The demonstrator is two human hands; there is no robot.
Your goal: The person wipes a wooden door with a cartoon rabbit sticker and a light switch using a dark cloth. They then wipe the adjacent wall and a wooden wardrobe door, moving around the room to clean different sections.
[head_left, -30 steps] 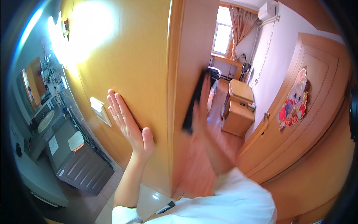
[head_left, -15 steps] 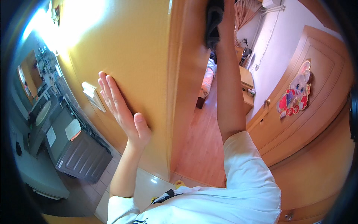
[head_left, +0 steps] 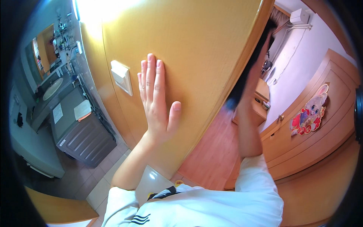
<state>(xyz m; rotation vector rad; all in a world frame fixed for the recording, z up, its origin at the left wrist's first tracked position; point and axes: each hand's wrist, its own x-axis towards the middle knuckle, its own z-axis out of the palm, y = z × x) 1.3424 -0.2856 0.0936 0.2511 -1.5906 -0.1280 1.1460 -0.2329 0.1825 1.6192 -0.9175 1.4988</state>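
Note:
My left hand (head_left: 153, 100) lies flat against the yellow wooden panel (head_left: 189, 49), fingers stretched upward and thumb out to the side. It holds nothing. A white wall switch (head_left: 122, 77) sits just left of its fingertips. On the right, my raised right arm reaches past the panel's edge into the doorway. My right hand (head_left: 258, 70) is smeared by motion and grips a dark cloth (head_left: 244, 73), which runs along the inner side of the door frame. How its fingers wrap the cloth is not visible.
A brown wooden door (head_left: 332, 102) with a cartoon rabbit decoration (head_left: 311, 111) stands at the right. Beyond the doorway are a pinkish wood floor (head_left: 211, 151) and a small cabinet (head_left: 261, 98). At the left, a grey washing machine (head_left: 87, 132) stands near a sink (head_left: 53, 89).
The view has shifted, so the panel and doorway sit farther right. My left hand stays flat on the panel, now more upright. My right hand and the dark cloth have moved down along the frame.

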